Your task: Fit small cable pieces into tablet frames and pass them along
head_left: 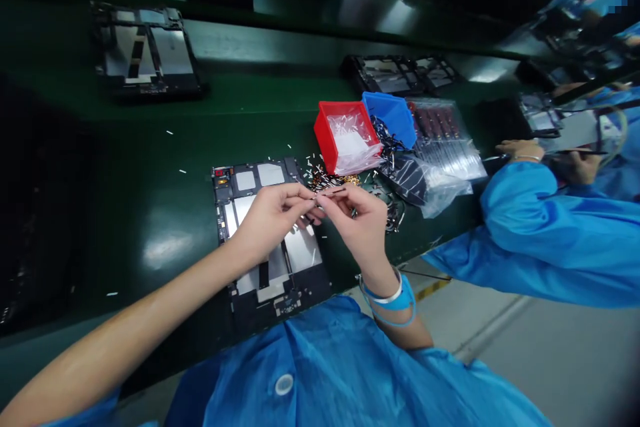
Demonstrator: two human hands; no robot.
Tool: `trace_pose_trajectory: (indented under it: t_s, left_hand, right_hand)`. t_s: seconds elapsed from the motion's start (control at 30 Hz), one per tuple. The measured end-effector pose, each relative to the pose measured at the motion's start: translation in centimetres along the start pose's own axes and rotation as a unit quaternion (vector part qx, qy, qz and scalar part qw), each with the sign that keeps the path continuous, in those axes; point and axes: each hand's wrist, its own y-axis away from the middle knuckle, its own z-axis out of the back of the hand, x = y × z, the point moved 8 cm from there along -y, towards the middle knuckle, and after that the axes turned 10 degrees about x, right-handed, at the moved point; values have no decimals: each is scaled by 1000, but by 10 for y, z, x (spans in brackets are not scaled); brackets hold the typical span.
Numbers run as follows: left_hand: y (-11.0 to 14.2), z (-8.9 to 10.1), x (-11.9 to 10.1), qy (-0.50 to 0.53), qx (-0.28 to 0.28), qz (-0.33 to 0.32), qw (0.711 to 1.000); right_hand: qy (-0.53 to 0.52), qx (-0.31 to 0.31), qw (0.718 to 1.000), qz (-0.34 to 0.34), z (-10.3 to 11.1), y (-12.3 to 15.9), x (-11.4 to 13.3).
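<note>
From my remote view, the right grip (357, 220) pinches a thin dark strip (334, 191) at centre frame, above a tablet frame (300, 255) on the green worktop (150, 167). The left grip (273, 217) curls close against it; I can't tell whether it holds. The strip looks light and fragile, likely to flex, so I'd take it by its ends.

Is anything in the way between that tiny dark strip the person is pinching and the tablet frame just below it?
Yes, partly: the left hand lies over the tablet frame, between it and the tiny dark strip pinched by the right hand.
</note>
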Motion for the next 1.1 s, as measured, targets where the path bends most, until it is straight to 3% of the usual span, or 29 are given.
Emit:
trace_pose_trajectory:
  t_s: [0.1,0.2,0.27,0.4,0.47,0.57,0.67,0.83,0.97,1.1]
  left_hand:
    - [1,8,4,19,-26,13,999]
    - [1,12,3,-1,-34,-4,999]
    - [2,14,0,-29,-37,-26,999]
    - [4,16,-7,-95,-44,-57,993]
    - [3,16,-5,-77,-28,-38,996]
    - [1,16,3,3,1,17,1000]
    - [0,20,5,37,-15,33,999]
    - [0,20,3,15,-24,-4,1000]
    - [5,25,-7,-105,-63,-64,990]
    - [7,26,-13,-216,-76,-75,970]
  right_hand:
    - [106,-75,988,78,2,2,16]
    - [173,-52,967,178,-7,5,31]
    - [190,-27,960,206,-12,6,36]
    - [206,9,959,195,-15,2,37]
    - [213,23,958,192,-13,-4,36]
    - [242,-29,955,170,6,-15,34]
    - [238,-82,953,168,22,-19,37]
    - [236,30,945,226,-8,-10,47]
    - [254,48,941,219,-21,-6,46]
    - [261,60,938,219,-24,-8,47]
